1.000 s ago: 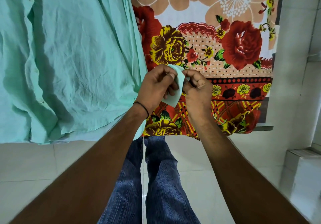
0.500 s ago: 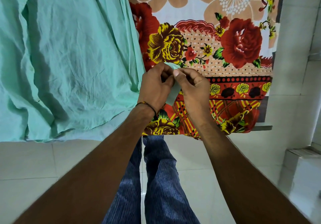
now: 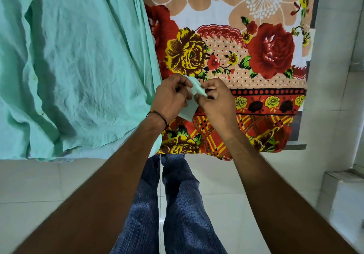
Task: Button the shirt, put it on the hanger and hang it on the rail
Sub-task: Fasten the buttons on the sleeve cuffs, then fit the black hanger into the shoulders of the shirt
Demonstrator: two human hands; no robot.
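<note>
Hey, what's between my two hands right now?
A small mint-green shirt fold, pinched from either side by the left hand and the right hand, shown in the head view.

A bedroom in a home.

A bed (image 3: 296, 124) fills the upper part of the view, covered by a floral bedsheet (image 3: 271, 52) printed with big red, yellow and tan flowers that hangs over the bed's near edge. A grey strip of frame (image 3: 295, 147) shows at its near right corner. A crumpled mint-green shirt (image 3: 78, 66) lies spread across the bed's left side, reaching the near edge. Below the bed, the floor (image 3: 49, 184) is laid with glossy pale tiles. Past the bed's right edge stands a pale tiled wall (image 3: 338, 76), with a low white ledge (image 3: 342, 190) beside it near the floor.
</note>
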